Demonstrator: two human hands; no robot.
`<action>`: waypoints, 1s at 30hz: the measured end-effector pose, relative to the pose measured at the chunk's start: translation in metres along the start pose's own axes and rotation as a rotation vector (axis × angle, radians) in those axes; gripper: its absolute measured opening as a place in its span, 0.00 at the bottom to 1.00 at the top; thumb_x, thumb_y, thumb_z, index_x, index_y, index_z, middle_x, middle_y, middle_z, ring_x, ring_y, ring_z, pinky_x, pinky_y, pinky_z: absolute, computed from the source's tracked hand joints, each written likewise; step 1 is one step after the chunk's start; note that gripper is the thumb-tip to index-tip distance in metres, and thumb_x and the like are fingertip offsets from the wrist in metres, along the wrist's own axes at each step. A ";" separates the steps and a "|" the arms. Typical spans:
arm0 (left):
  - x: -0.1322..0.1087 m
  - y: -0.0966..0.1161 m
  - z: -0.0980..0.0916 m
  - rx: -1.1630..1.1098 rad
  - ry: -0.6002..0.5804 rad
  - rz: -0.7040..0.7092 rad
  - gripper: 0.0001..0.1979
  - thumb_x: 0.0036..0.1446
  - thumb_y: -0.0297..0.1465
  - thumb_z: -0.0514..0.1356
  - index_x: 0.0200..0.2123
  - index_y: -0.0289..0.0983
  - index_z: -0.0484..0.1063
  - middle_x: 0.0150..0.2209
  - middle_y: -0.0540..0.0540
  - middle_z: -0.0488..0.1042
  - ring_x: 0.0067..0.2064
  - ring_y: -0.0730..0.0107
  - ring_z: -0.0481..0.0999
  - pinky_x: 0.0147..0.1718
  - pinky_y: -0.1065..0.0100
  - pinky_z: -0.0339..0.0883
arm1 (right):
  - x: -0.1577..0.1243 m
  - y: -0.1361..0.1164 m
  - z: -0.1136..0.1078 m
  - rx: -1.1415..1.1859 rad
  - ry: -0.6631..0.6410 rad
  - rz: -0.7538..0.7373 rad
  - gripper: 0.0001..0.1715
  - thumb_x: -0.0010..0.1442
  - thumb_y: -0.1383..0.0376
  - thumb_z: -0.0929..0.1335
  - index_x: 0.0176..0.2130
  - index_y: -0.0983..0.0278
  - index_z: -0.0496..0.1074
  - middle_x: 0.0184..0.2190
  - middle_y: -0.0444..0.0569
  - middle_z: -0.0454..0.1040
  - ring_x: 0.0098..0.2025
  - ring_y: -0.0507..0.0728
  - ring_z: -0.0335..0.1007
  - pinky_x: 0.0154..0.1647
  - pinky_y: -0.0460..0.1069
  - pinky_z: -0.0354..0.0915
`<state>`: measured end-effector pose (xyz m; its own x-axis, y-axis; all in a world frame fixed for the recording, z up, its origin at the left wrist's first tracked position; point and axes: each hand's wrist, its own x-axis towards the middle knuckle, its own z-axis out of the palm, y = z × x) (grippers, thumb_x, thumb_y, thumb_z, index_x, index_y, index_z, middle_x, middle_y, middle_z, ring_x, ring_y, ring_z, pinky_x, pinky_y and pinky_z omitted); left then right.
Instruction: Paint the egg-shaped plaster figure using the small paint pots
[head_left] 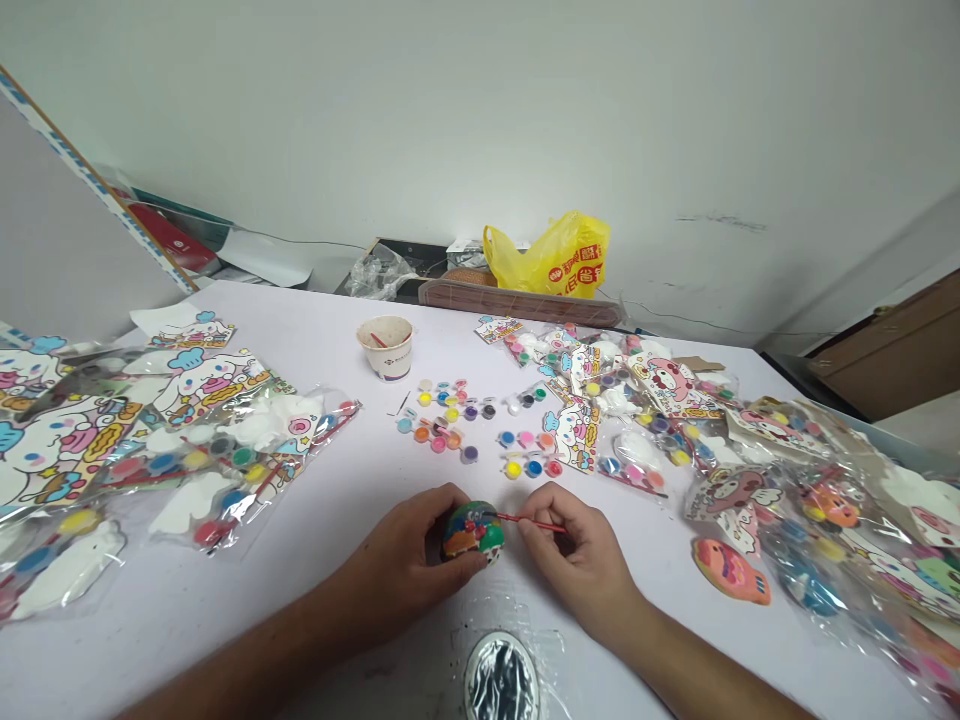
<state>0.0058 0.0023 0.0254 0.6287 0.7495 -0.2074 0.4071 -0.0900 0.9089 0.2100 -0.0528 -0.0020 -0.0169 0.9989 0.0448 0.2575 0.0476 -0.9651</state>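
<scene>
My left hand (420,548) is closed around a small painted figure (472,535) coloured green, blue, orange and red, held just above the table's front half. Between the thumb and fingers of my right hand (574,545) is a thin red paintbrush (529,521). Its tip reaches the figure's upper surface; whether it touches cannot be made out. Beyond my hands lie strips of small paint pots (459,410) in many colours, several with their lids open. A paper cup (386,348) stands behind them with a red-handled brush leaning inside.
Clear bags of white figures and paint pots lie left (225,460) and right (810,530). A painted orange-pink fish figure (731,572) rests at the right. A round silvery disc (501,680) is at the near edge. A yellow plastic bag (551,255) sits by the wall.
</scene>
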 end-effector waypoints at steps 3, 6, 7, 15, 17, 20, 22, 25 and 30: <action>-0.001 0.002 0.000 0.006 -0.004 -0.007 0.10 0.58 0.38 0.60 0.32 0.38 0.65 0.29 0.53 0.65 0.32 0.68 0.64 0.30 0.69 0.58 | 0.000 0.001 0.000 0.012 0.005 0.001 0.11 0.63 0.60 0.65 0.30 0.61 0.65 0.18 0.35 0.53 0.21 0.50 0.47 0.22 0.46 0.47; -0.002 0.003 0.000 0.018 -0.007 -0.003 0.10 0.59 0.38 0.60 0.33 0.38 0.65 0.30 0.53 0.66 0.32 0.67 0.64 0.31 0.69 0.58 | -0.001 0.001 0.000 0.029 -0.001 0.002 0.11 0.63 0.61 0.65 0.30 0.61 0.64 0.18 0.35 0.52 0.21 0.50 0.46 0.23 0.46 0.47; -0.002 0.003 0.000 0.022 -0.008 0.000 0.10 0.59 0.38 0.60 0.33 0.38 0.65 0.30 0.52 0.66 0.32 0.67 0.64 0.31 0.69 0.58 | -0.001 0.001 0.000 0.032 -0.002 0.002 0.11 0.63 0.61 0.65 0.30 0.61 0.64 0.18 0.35 0.52 0.21 0.50 0.46 0.23 0.46 0.47; -0.003 -0.001 0.001 0.023 0.002 0.001 0.10 0.59 0.38 0.60 0.33 0.38 0.65 0.30 0.53 0.66 0.32 0.68 0.64 0.31 0.69 0.58 | -0.001 0.001 0.000 0.011 -0.009 0.021 0.10 0.62 0.61 0.65 0.30 0.61 0.65 0.18 0.35 0.52 0.21 0.51 0.46 0.23 0.46 0.46; -0.002 -0.001 0.001 0.014 -0.004 -0.003 0.10 0.58 0.38 0.60 0.33 0.38 0.66 0.30 0.53 0.66 0.32 0.67 0.65 0.31 0.69 0.59 | -0.001 0.001 0.000 0.012 -0.009 0.013 0.10 0.62 0.61 0.65 0.29 0.61 0.64 0.18 0.36 0.53 0.21 0.51 0.46 0.22 0.46 0.47; -0.001 0.000 0.000 0.004 -0.004 -0.009 0.10 0.58 0.38 0.60 0.34 0.38 0.66 0.30 0.53 0.66 0.32 0.68 0.65 0.31 0.69 0.59 | -0.001 0.001 -0.001 0.015 -0.008 -0.001 0.10 0.62 0.61 0.65 0.29 0.61 0.63 0.18 0.36 0.54 0.21 0.50 0.46 0.22 0.46 0.47; -0.001 -0.001 0.000 -0.002 -0.005 -0.009 0.10 0.58 0.38 0.60 0.33 0.38 0.66 0.30 0.53 0.66 0.32 0.68 0.65 0.31 0.69 0.59 | 0.000 0.000 -0.001 0.015 -0.004 -0.011 0.10 0.62 0.61 0.64 0.29 0.60 0.63 0.18 0.36 0.53 0.21 0.50 0.46 0.22 0.46 0.46; -0.002 -0.001 0.000 -0.004 -0.003 -0.004 0.10 0.58 0.38 0.60 0.33 0.38 0.65 0.30 0.53 0.66 0.32 0.68 0.64 0.31 0.69 0.59 | 0.000 -0.001 -0.001 0.007 0.015 -0.026 0.11 0.62 0.61 0.64 0.28 0.60 0.63 0.18 0.36 0.52 0.21 0.51 0.46 0.21 0.46 0.46; -0.003 0.001 0.001 -0.005 0.000 -0.019 0.11 0.58 0.39 0.60 0.33 0.38 0.65 0.30 0.53 0.65 0.32 0.68 0.63 0.31 0.69 0.59 | 0.002 0.002 -0.005 -0.025 0.057 -0.052 0.13 0.63 0.61 0.63 0.27 0.61 0.63 0.18 0.36 0.52 0.21 0.50 0.47 0.22 0.46 0.47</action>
<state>0.0048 0.0000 0.0263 0.6212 0.7508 -0.2244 0.4152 -0.0726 0.9068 0.2150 -0.0508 -0.0026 0.0241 0.9936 0.1105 0.2819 0.0993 -0.9543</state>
